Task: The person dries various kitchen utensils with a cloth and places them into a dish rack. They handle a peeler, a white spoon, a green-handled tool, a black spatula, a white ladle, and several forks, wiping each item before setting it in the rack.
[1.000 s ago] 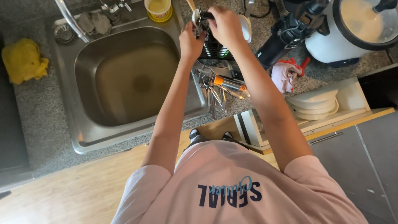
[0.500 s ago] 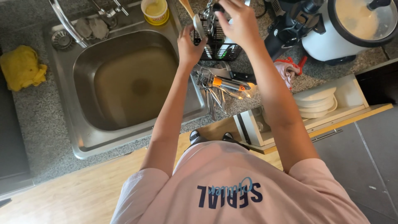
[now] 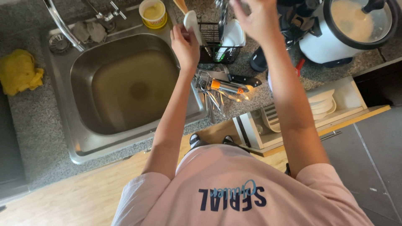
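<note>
Grey speckled counter (image 3: 33, 125) runs along the far side of the scene, above a strip of wooden floor (image 3: 83, 196). At the far left a crumpled yellow cloth (image 3: 19, 75) lies on the counter, well apart from everything else. Next comes the steel sink (image 3: 125, 83), its basin bare, with a round yellow tub (image 3: 153, 12) on its far rim. At the sink's right edge the left hand (image 3: 184, 44) is closed around a white spatula (image 3: 193, 23), fingers wrapped on it, just beside a black wire drying rack (image 3: 217, 52). Loose cutlery and an orange-banded tool (image 3: 228, 87) lie on the counter near the rack, close to the counter's front edge. The right hand (image 3: 257, 21) hovers over the rack with fingers curled; it is blurred, so what it holds cannot be told. Below it an open drawer (image 3: 293, 121) juts out with white plates inside. A white rice cooker (image 3: 347, 33) crowds the far right corner.
</note>
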